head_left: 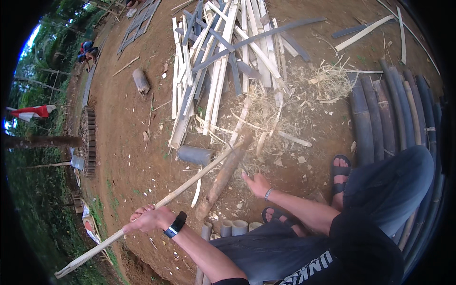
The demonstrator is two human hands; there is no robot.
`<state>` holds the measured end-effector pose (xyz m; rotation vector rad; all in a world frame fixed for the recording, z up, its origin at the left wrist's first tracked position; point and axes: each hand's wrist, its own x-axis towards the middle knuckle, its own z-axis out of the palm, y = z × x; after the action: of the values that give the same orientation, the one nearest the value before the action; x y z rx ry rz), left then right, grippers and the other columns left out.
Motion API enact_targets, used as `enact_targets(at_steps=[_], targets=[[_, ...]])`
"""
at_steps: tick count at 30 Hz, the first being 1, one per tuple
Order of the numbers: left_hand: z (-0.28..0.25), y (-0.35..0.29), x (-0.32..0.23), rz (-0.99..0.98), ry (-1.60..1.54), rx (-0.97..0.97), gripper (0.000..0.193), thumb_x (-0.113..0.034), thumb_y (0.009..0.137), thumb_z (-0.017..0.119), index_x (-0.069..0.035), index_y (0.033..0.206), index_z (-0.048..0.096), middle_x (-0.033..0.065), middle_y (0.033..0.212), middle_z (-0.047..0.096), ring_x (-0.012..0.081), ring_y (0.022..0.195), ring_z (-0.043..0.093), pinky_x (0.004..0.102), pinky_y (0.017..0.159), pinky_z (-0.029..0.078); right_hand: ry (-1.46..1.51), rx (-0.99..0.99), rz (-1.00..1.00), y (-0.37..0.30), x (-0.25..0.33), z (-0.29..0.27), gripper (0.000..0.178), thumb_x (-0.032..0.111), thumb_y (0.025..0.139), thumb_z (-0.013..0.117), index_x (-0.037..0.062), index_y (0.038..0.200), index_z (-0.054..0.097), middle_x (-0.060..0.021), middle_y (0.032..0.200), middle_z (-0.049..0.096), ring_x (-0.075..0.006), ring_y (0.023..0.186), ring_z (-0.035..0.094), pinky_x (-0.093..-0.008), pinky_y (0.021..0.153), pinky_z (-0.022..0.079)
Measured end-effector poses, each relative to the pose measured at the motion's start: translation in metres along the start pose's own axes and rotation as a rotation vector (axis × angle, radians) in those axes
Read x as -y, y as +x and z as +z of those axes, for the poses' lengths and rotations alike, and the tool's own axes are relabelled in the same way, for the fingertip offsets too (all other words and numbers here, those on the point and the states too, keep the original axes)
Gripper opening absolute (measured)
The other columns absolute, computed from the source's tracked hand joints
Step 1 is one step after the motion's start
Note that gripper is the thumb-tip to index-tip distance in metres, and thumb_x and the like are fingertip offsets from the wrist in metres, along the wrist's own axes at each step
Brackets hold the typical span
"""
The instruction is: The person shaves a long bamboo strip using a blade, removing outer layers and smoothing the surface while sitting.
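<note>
My left hand (151,219), with a dark watch on its wrist, is closed around a long pale bamboo strip (190,182). The strip slants from the lower left up to a short wooden log (219,187) on the ground, and its far end lies across the log's upper part. Closed too is my right hand (257,185), just right of the log. A thin dark blade (244,166), seen nearly edge-on, runs up from it toward the strip. It looks like a knife; its handle is hidden in my fingers. Curly shavings (266,111) lie beyond the log.
A heap of split bamboo slats (228,57) lies ahead. Dark bamboo poles (363,123) are lined up at my right. A cut bamboo piece (195,155) lies left of the log, another (141,81) farther off. Short upright bamboo tubes (240,227) stand by my legs. Another person (87,53) is far left.
</note>
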<state>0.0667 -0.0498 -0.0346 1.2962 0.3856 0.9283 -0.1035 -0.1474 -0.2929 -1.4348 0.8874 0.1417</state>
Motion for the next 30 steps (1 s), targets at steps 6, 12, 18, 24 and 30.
enact_targets(at_steps=[6,12,18,24,30], targets=[[0.008,-0.017,-0.01,0.058,0.009,0.064,0.062,-0.066,0.091,0.029,-0.013,0.06,0.031,0.0024,0.054,0.034,0.0139,0.047,0.033,0.0268,0.043,0.029,-0.013,-0.013,0.098,0.023,-0.029,-0.022,0.075,0.06,0.09,0.042,-0.0045,0.054,0.055,-0.0178,0.047,0.05,-0.0303,0.052,0.06,-0.0459,0.055,0.045],[0.003,-0.01,-0.008,0.119,0.027,0.073,0.06,-0.062,0.091,0.038,-0.011,0.059,0.035,0.0048,0.053,0.039,0.0159,0.046,0.04,0.0279,0.044,0.035,-0.072,0.035,-0.289,-0.027,0.009,0.005,0.077,0.061,0.09,0.039,-0.0048,0.052,0.052,-0.0192,0.047,0.05,-0.0328,0.052,0.061,-0.0472,0.055,0.045],[-0.002,-0.007,-0.002,0.109,-0.002,0.072,0.061,-0.064,0.09,0.039,-0.013,0.058,0.032,0.0028,0.051,0.034,0.0148,0.043,0.038,0.0265,0.042,0.034,-0.133,-0.001,0.005,0.015,-0.009,-0.024,0.074,0.059,0.09,0.041,-0.0071,0.059,0.054,-0.0246,0.053,0.052,-0.038,0.057,0.06,-0.0482,0.059,0.044],[-0.017,-0.013,-0.004,-0.004,-0.275,0.43,0.065,-0.073,0.086,0.031,-0.016,0.056,0.023,-0.0018,0.046,0.023,0.0088,0.038,0.028,0.021,0.035,0.023,-0.165,0.112,-0.281,-0.031,0.018,-0.011,0.072,0.058,0.091,0.04,-0.005,0.059,0.055,-0.0225,0.05,0.05,-0.0341,0.054,0.057,-0.045,0.058,0.044],[-0.02,-0.018,-0.007,-0.057,-0.352,0.527,0.066,-0.075,0.086,0.027,-0.017,0.056,0.02,-0.0027,0.046,0.02,0.0083,0.037,0.024,0.0198,0.034,0.021,-0.085,0.009,0.057,0.016,-0.024,-0.029,0.071,0.055,0.093,0.039,-0.0009,0.05,0.048,-0.0129,0.044,0.048,-0.0239,0.042,0.053,-0.0425,0.048,0.042]])
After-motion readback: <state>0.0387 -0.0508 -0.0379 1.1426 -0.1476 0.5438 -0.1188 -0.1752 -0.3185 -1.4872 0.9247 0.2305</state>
